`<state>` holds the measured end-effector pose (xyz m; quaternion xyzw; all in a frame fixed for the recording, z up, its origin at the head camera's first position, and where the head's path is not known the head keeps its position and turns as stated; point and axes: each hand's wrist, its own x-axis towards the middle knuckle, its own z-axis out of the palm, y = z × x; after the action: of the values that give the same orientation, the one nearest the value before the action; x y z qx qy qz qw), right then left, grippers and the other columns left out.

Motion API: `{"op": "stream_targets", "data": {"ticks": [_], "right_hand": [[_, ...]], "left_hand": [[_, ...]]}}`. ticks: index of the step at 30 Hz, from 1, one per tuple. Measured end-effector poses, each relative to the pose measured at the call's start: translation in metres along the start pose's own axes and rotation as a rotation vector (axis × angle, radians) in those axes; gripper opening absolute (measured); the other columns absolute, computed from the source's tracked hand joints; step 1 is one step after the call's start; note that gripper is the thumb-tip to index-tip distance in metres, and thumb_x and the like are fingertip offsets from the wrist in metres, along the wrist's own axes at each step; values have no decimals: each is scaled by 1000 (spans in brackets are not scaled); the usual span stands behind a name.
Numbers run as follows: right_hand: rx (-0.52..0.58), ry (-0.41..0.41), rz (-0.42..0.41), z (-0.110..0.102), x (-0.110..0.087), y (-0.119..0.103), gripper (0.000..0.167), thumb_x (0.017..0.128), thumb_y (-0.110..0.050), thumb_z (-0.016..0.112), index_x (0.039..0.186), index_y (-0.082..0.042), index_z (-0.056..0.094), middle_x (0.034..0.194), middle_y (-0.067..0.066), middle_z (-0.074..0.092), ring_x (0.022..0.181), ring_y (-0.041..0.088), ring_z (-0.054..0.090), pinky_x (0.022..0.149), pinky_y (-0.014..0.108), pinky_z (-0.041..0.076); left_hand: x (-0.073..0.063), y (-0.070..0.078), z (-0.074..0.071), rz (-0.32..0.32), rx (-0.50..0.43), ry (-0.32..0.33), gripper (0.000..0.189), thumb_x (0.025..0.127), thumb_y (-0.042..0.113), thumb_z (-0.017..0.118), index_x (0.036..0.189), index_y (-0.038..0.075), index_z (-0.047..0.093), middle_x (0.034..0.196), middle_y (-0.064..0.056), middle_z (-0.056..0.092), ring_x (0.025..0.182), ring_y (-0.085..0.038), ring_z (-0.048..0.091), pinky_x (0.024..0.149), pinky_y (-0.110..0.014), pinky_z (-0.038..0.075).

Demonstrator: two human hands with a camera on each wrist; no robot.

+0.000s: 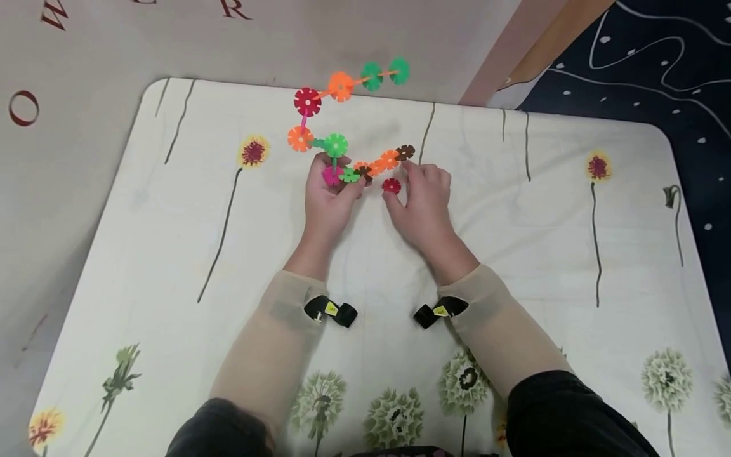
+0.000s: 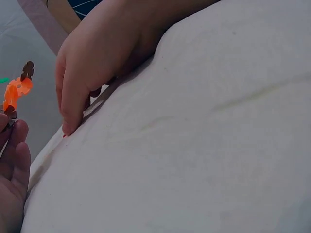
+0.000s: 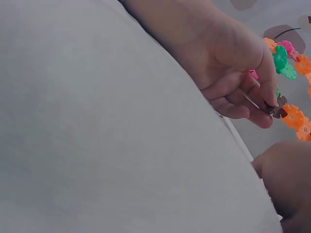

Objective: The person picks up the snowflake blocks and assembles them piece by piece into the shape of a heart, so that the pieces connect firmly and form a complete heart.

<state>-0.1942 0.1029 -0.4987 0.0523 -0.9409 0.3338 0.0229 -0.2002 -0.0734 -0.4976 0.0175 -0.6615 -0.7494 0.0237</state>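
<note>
A chain of slotted plastic flower discs in orange, green, pink, red and brown [image 1: 340, 87] rises from my left hand [image 1: 328, 197] and curves away over the table's far edge. The left thumb and fingers pinch it at a brown disc [image 3: 279, 108] near its lower part. From there, orange discs [image 1: 389, 158] stretch rightward to a brown end disc [image 1: 405, 152]. My right hand [image 1: 424, 204] is low at the cloth and pinches a single red flower disc [image 1: 391, 185] at its fingertips. Only a speck of that disc shows in the left wrist view; the right wrist view hides it.
A white cloth printed with flowers [image 1: 514, 241] covers the table. Behind it stands a pale wall with letters [image 1: 171, 44]. Dark patterned fabric [image 1: 645, 70] hangs at the right. Each forearm wears a black wrist camera [image 1: 342, 314].
</note>
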Motion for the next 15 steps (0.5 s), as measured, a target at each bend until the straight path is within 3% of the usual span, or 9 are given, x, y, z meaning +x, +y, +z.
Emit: {"op": "stream_targets", "data": {"ticks": [4,8,11,13,15], "right_hand": [[-17,14,1,0,-1,1,29,101,-23,73,123,-3,73,121,14,57,131,35,39,110,48,32],[105,51,-24,1,0,2,21,101,-16,74,119,-5,70,113,8,66,117,28,51,105,42,38],[321,132,14,2,0,4,20,103,-11,72,121,-5,68,106,5,70,102,23,59,93,35,48],[516,210,88,1,1,5,20,104,-9,69,123,-4,66,107,5,69,96,20,63,84,31,54],[747,300,162,0,3,7,22,105,-6,67,126,-3,64,109,8,68,93,22,65,84,31,58]], "left_hand": [[1,0,0,3,-18,1,38,97,-8,68,128,2,49,128,-20,52,101,-27,74,82,-29,60],[1,0,0,13,-29,9,35,97,-9,68,124,4,50,127,-22,51,98,-27,75,80,-29,60],[1,0,-1,16,-38,14,34,96,-9,67,122,5,50,126,-23,51,97,-27,76,80,-30,60],[1,0,-1,13,-41,13,33,97,-9,67,121,5,50,125,-22,51,97,-26,76,80,-30,60],[1,0,-1,10,-40,13,33,96,-10,67,120,6,50,123,-20,53,97,-26,77,80,-30,60]]}}
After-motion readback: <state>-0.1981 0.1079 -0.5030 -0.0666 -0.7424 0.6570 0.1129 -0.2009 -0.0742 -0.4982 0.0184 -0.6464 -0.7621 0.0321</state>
